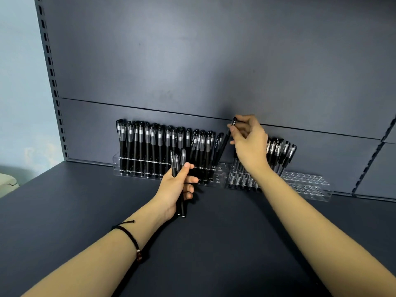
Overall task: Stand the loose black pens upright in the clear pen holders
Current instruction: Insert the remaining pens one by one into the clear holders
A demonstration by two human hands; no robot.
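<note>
Two clear pen holders stand against the back wall of a dark shelf. The left holder point(116, 162) is packed with several upright black pens point(147, 144). The right holder point(308, 186) has several pens point(280, 151) at its left end, and its right part shows bare holes. My left hand point(179, 185) grips a bundle of three black pens point(177, 160) in front of the left holder. My right hand point(249, 142) pinches one black pen point(225, 142) by its top, tilted, its lower end at the right end of the left holder.
The dark shelf surface point(214, 243) spreads in front of the holders. A slotted upright rail point(50, 67) runs up the left side, and another slotted rail point(372, 155) slants at the right. A pale object point(6, 183) sits past the shelf's left edge.
</note>
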